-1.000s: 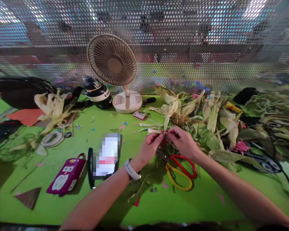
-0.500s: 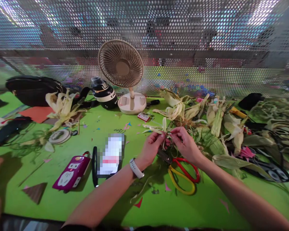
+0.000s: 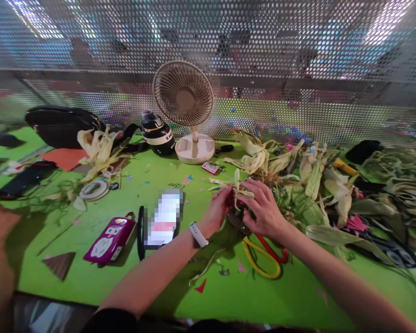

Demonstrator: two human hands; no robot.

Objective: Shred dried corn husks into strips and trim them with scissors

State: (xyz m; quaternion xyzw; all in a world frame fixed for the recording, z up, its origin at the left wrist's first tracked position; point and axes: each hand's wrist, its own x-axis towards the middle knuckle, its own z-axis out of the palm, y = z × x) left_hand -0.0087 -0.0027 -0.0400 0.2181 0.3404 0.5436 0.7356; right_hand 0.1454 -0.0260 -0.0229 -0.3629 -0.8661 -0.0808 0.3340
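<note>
My left hand [image 3: 219,210], with a white band at the wrist, is closed around a small bundle of pale corn husk strips [image 3: 237,178]. Its fingertips are partly hidden behind the bundle. From the other side my right hand [image 3: 261,206] reaches over the husk, its fingers stretched out and apart, the thumb lower down. Under both hands lie scissors [image 3: 261,259] with one yellow and one red handle, their dark blades partly covered by my right hand.
Heaped dried husks [image 3: 312,175] fill the right side. A desk fan [image 3: 185,99], black bottle [image 3: 157,136] and black bag [image 3: 64,127] stand behind. Left of my arms are a phone [image 3: 164,219], purple device [image 3: 109,243] and tape roll [image 3: 94,189]. Another person's arm [image 3: 0,240] enters at left.
My right hand's fingers have gone from a pinch at the husk to stretched out over it. My left hand stays at the bundle. The view has shifted slightly left.
</note>
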